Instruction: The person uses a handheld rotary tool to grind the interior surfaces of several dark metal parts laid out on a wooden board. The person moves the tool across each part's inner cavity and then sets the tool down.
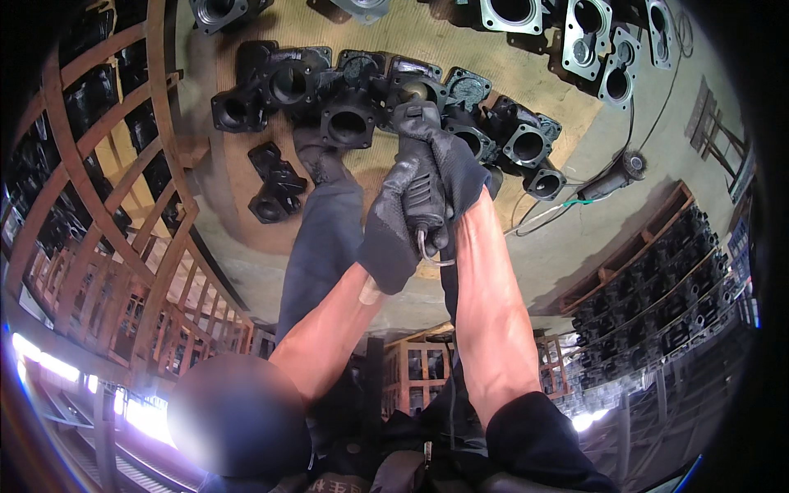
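Observation:
Both of my hands wear black gloves and are wrapped round one black angle grinder (421,197), its vented body pointing away from me and its cord leaving the near end. My left hand (389,234) grips the rear of the body. Farther forward, my right hand (452,164) closes round the front part. The grinder's head is at a black metal casting (427,78) with a round bore; gloves and tool hide where they meet. Close by in the row are more flanged castings, one with a wide bore (348,123) just left of the grinder.
A smaller casting (276,182) lies at left on the cardboard sheet (238,185). Another grinder (616,175) rests on the floor at right with loose cords. Silver-faced castings (588,41) lie far right. Rusty metal racks (156,107) stand at left; stacked castings (649,279) fill the right.

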`<state>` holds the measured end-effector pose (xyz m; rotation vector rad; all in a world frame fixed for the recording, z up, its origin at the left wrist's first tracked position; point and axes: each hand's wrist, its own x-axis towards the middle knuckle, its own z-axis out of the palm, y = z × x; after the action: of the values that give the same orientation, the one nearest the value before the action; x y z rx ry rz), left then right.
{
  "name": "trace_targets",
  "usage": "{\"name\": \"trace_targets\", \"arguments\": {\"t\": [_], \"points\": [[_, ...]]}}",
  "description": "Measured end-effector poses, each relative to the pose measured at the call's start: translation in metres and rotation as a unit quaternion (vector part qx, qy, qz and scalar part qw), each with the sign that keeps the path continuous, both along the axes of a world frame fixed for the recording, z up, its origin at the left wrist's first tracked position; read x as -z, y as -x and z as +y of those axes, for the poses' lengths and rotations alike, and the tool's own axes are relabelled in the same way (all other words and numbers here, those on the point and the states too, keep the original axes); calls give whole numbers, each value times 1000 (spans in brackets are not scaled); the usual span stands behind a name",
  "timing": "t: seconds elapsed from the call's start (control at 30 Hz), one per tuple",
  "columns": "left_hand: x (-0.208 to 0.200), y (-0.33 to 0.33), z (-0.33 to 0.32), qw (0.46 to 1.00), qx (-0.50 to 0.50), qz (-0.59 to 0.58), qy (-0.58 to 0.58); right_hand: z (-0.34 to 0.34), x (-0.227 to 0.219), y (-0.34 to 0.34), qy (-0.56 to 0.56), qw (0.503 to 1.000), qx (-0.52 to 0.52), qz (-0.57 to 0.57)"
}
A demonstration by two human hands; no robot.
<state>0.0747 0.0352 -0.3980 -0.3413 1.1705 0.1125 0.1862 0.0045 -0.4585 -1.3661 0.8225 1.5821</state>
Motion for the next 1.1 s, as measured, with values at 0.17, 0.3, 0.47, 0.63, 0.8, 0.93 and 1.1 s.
{"name": "trace_targets", "arguments": {"t": [0.17, 0.3, 0.47, 0.63, 0.8, 0.93, 1.1], "points": [[10, -10, -5, 998, -44, 28, 15, -3, 23, -8, 35, 993, -109, -23], [10, -13, -2, 999, -41, 20, 14, -6, 37, -4, -64, 987, -100, -110], [1, -8, -15, 994, -68, 70, 49, -8, 19, 0, -81, 994, -43, -63], [-5, 1, -20, 997, -71, -5, 34, -6, 0, -2, 15, 992, -115, -43], [-14, 3, -20, 998, -67, -7, 12, -1, -14, -1, 28, 990, -131, -38], [-21, -1, -14, 994, -82, 34, 62, 0, -17, -1, 39, 989, -138, -31], [-20, 3, -17, 995, -90, 8, 50, -1, -14, -1, 45, 989, -136, -27]]}}
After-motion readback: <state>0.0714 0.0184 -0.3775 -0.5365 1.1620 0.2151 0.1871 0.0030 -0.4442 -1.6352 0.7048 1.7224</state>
